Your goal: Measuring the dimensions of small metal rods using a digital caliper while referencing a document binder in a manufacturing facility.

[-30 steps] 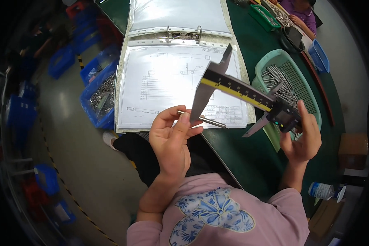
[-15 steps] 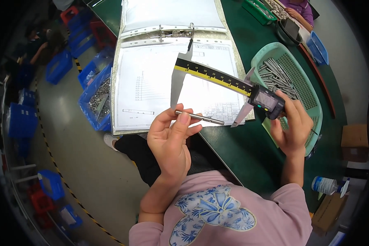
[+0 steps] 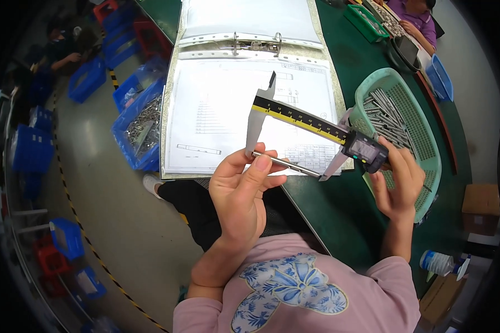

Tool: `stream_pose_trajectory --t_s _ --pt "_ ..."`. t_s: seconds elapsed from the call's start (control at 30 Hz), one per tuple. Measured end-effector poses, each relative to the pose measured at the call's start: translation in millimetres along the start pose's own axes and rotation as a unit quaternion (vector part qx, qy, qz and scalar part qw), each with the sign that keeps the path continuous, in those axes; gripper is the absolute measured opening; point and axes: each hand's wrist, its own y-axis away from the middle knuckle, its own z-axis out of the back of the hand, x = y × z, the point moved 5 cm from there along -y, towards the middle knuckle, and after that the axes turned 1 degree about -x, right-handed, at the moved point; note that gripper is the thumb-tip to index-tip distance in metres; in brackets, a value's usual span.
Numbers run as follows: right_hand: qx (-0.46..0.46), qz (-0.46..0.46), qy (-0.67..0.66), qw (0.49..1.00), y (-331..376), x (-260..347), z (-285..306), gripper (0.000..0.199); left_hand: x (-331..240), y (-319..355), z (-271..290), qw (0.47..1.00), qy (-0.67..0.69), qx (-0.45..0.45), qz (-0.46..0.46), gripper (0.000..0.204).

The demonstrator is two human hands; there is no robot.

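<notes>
My left hand (image 3: pixel 241 188) pinches a slim metal rod (image 3: pixel 294 167) between thumb and fingers near its left end. My right hand (image 3: pixel 399 177) grips the digital display end of a caliper (image 3: pixel 305 121), whose black and yellow scale slants up to the left. The rod lies lengthwise between the caliper's long jaws: its left end is at the fixed jaw and its right end at the sliding jaw. Behind them, an open ring binder (image 3: pixel 205 116) shows pages of technical drawings. Several similar metal rods (image 3: pixel 388 116) lie in a pale green basket (image 3: pixel 430 166) beyond my right hand.
A green table (image 3: pixel 316 202) carries the binder and basket. Blue bins (image 3: pixel 129 150) with small metal parts stand at the left. At the far right, another person (image 3: pixel 419 25) sits by a green tray (image 3: pixel 366 22). A plastic bottle (image 3: pixel 439 262) lies at the right edge.
The caliper's sliding jaw has come in against the rod's right end. Before, a gap showed there. Both hands, the rod and the caliper appear slightly further right in view.
</notes>
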Motion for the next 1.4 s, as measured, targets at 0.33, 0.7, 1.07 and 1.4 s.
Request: stream_pose_trajectory --t_s 0.33,0.7,1.07,1.4 --pt "-0.009 -0.011 -0.006 1.0 -1 0 -1 0.033 -6 4 0 0.999 0.039 -0.001 -0.007 0.017" --pt "-0.024 -0.018 0.012 0.999 3 -5 3 0.029 -6 4 -2 0.999 0.029 0.019 -0.024 0.016" --pt "-0.04 -0.018 0.025 0.999 7 -10 6 0.031 -4 4 -2 0.998 0.006 0.049 -0.042 0.024" --pt "-0.008 -0.037 0.004 0.999 4 -5 -1 0.028 4 10 3 0.998 0.019 0.065 0.007 0.026"
